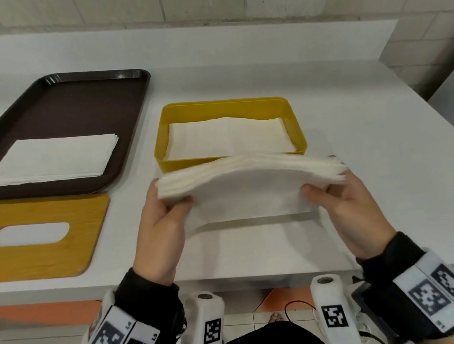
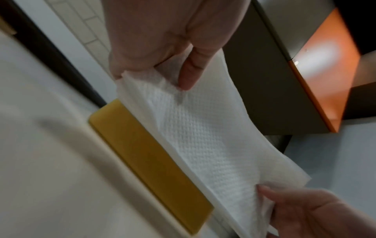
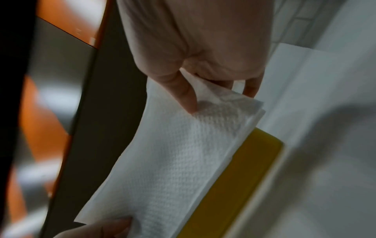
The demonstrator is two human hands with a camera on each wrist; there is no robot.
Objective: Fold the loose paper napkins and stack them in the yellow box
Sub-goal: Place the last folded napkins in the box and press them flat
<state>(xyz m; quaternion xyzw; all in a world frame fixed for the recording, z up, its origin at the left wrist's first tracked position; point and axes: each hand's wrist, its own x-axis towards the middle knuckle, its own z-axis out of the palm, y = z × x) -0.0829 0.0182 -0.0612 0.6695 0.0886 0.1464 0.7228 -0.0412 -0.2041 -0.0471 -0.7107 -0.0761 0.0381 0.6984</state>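
Now, low in the head view, the left hand [image 1: 159, 221] and right hand [image 1: 344, 201] each pinch an end of the napkin wad [image 1: 249, 180], thumbs on top, held above the bench [image 1: 386, 155] just before the box [image 1: 227, 104]. Best keep both ends level, edges squared, and lower it flat onto the napkins [image 1: 228, 138] already inside. More [image 1: 51, 159] wait on the tray [image 1: 73, 104], upper left.

A thick stack of folded white napkins [image 1: 249, 182] is held raised between both hands, pinched at each end, bowed upward at its middle. Just beyond the fingertips, the open yellow box [image 1: 226, 107] rests on the table, with flat napkins [image 1: 228, 138] already laid inside.
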